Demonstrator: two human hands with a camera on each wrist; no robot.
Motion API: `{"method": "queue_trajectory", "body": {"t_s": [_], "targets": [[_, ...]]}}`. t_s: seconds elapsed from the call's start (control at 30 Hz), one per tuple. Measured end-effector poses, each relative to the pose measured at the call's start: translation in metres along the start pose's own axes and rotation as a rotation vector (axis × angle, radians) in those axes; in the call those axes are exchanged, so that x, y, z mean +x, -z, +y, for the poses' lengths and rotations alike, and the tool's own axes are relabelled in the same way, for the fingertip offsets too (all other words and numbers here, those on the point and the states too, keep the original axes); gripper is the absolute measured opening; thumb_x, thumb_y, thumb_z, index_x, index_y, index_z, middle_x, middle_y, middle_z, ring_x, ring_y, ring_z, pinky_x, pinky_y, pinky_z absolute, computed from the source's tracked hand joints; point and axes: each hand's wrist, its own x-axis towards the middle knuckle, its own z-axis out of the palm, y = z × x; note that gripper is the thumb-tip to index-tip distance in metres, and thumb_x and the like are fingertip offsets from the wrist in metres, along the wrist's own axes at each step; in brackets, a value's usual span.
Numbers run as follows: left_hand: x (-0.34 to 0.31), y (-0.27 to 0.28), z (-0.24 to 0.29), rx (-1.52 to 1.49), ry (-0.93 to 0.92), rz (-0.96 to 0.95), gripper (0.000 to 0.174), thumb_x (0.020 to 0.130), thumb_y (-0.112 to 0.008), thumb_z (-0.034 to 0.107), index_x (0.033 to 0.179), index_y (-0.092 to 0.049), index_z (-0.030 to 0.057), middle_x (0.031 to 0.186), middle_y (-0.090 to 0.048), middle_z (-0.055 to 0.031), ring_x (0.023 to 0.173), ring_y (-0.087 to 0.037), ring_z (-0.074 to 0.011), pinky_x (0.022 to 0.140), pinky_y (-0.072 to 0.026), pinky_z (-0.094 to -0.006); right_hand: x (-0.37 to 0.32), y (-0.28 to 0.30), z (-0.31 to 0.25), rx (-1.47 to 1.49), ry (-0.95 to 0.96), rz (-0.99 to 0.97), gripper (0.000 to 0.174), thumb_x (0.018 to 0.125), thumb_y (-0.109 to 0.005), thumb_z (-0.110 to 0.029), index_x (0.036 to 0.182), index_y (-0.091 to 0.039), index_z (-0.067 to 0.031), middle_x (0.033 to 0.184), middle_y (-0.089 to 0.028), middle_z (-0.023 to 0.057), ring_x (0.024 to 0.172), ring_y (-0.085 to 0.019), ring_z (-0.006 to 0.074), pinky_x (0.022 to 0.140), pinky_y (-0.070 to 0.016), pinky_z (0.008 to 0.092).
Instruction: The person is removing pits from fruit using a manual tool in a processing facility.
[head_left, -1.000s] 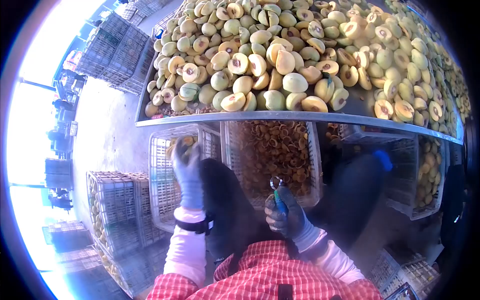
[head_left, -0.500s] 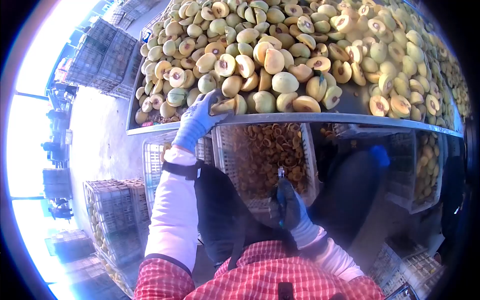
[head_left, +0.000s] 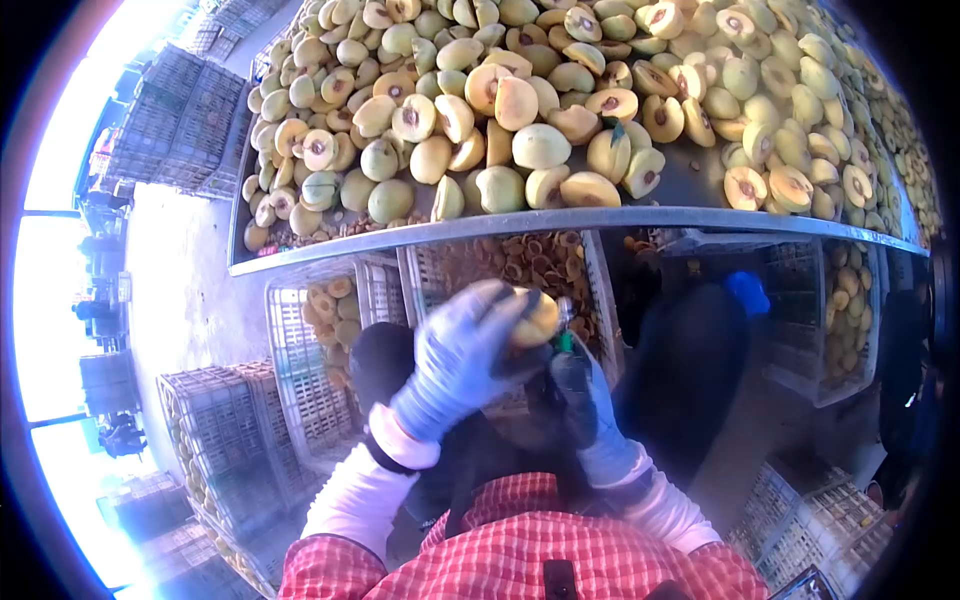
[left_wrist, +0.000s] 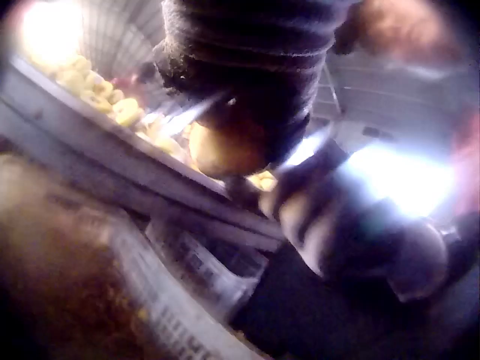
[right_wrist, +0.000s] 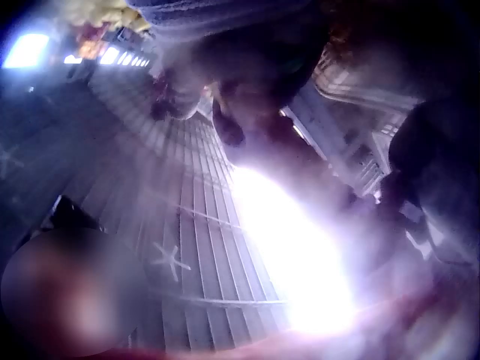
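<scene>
In a pale glove with dark fingertips, the left hand (head_left: 465, 350) grips a yellow fruit piece (head_left: 537, 318), slightly blurred, above the middle crate. Close beside it on the right, the gloved right hand (head_left: 585, 400) is curled round a small tool (head_left: 566, 342) with a green part and a metal end. Whether the tool touches the fruit cannot be told. The left wrist view shows the fruit (left_wrist: 229, 146) under the dark glove (left_wrist: 247, 67), with the other hand (left_wrist: 345, 225) near it. Glare and blur hide most of the grip in the right wrist view.
A metal-edged table (head_left: 560, 222) bears heaped whole and halved fruit. Under its edge stand a crate of brown scraps (head_left: 410, 285), a left crate with fruit halves (head_left: 290, 370) and a right crate with fruit (head_left: 870, 340). Stacked crates (head_left: 215, 430) stand at the left.
The left hand went from the left crate up to the table edge, took hold of a fruit piece there and came back beside the right hand. The right hand still holds the tool.
</scene>
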Motion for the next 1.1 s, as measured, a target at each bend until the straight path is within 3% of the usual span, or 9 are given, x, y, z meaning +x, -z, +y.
{"method": "queue_trajectory", "body": {"t_s": [0.17,0.23,0.27,0.37,0.5,0.67,0.77,0.9,1.1], "targets": [[-0.041,-0.017,0.014,-0.269,-0.023,0.082,0.055,0.067,-0.077,0.013,0.118,-0.058,0.0043,0.111,-0.058,-0.014,0.089,-0.064,-0.0267,0.075,-0.0532,-0.0329,0.004,0.006,-0.012,0.072,-0.049,-0.062,0.036,0.092,-0.063,-0.021,0.121,-0.055,-0.0011,0.105,-0.063,0.0054,0.091,-0.059,0.009,0.078,-0.0493,0.0225],[-0.046,-0.012,0.01,-0.388,0.2,0.392,0.049,0.072,-0.072,0.004,0.119,-0.057,0.0012,0.109,-0.058,-0.0124,0.081,-0.061,-0.0174,0.072,-0.0504,-0.0271,0.0,0.012,-0.013,0.02,-0.179,-0.045,0.033,0.092,-0.062,-0.021,0.119,-0.056,-0.0022,0.097,-0.062,0.0038,0.079,-0.055,0.0077,0.067,-0.0447,0.022],[-0.046,-0.022,0.017,-0.764,0.541,0.571,0.046,0.078,-0.066,-0.002,0.122,-0.054,-0.0009,0.106,-0.057,-0.0102,0.078,-0.054,-0.0105,0.071,-0.0464,-0.0228,-0.001,0.01,-0.013,-0.046,-0.136,-0.071,0.028,0.093,-0.06,-0.022,0.115,-0.057,-0.004,0.087,-0.061,0.0019,0.065,-0.053,0.0064,0.055,-0.0411,0.0209],[-0.043,-0.017,0.021,-1.098,0.771,0.093,0.037,0.094,-0.057,0.015,0.126,-0.05,-0.0008,0.11,-0.059,-0.0092,0.092,-0.057,-0.0105,0.082,-0.0471,-0.0237,-0.004,0.003,-0.004,-0.179,-0.048,-0.077,0.019,0.094,-0.058,-0.022,0.105,-0.059,-0.006,0.078,-0.059,-0.0002,0.055,-0.05,0.0048,0.046,-0.0376,0.0195],[-0.046,-0.028,0.029,-1.067,0.719,0.222,0.036,0.098,-0.053,0.027,0.12,-0.054,-0.0009,0.11,-0.061,-0.0104,0.1,-0.058,-0.0146,0.087,-0.0472,-0.0267,-0.011,0.02,0.014,-0.55,0.202,0.007,0.012,0.094,-0.058,-0.013,0.101,-0.056,-0.0033,0.087,-0.056,0.0028,0.078,-0.055,0.01,0.069,-0.046,0.024],[-0.056,-0.05,0.046,-1.099,0.721,0.458,0.039,0.095,-0.056,0.028,0.122,-0.052,0.0,0.112,-0.059,-0.0115,0.101,-0.058,-0.0178,0.09,-0.047,-0.0291,-0.032,0.005,0.015,-0.917,0.388,-0.101,0.02,0.093,-0.056,-0.02,0.099,-0.054,-0.0007,0.076,-0.059,0.0192,0.068,-0.061,0.0358,0.061,-0.0458,0.0389],[-0.055,-0.052,0.054,-0.983,0.682,0.532,0.043,0.096,-0.053,0.034,0.121,-0.054,-0.0006,0.113,-0.058,-0.0109,0.1,-0.057,-0.0176,0.089,-0.0463,-0.0297,-0.033,0.003,0.017,-0.898,0.388,-0.096,0.022,0.093,-0.055,-0.019,0.101,-0.053,0.0008,0.079,-0.059,0.0211,0.072,-0.061,0.0389,0.062,-0.0457,0.0401],[-0.054,-0.059,0.06,-1.037,0.654,0.632,0.039,0.095,-0.057,0.028,0.122,-0.052,0.0005,0.11,-0.059,-0.0114,0.1,-0.058,-0.0178,0.088,-0.048,-0.0288,-0.035,0.004,0.025,-0.777,0.455,-0.08,0.025,0.093,-0.054,-0.019,0.106,-0.054,0.0025,0.082,-0.061,0.0204,0.073,-0.062,0.0354,0.064,-0.0467,0.039],[-0.055,-0.058,0.048,-1.059,0.618,0.386,0.041,0.095,-0.057,0.028,0.123,-0.051,-0.0009,0.109,-0.06,-0.0114,0.099,-0.058,-0.0172,0.088,-0.0474,-0.0283,-0.036,0.021,0.021,-0.768,0.437,-0.161,0.027,0.094,-0.054,-0.02,0.109,-0.056,0.0029,0.085,-0.064,0.0157,0.075,-0.062,0.0226,0.067,-0.0472,0.0337]]}}
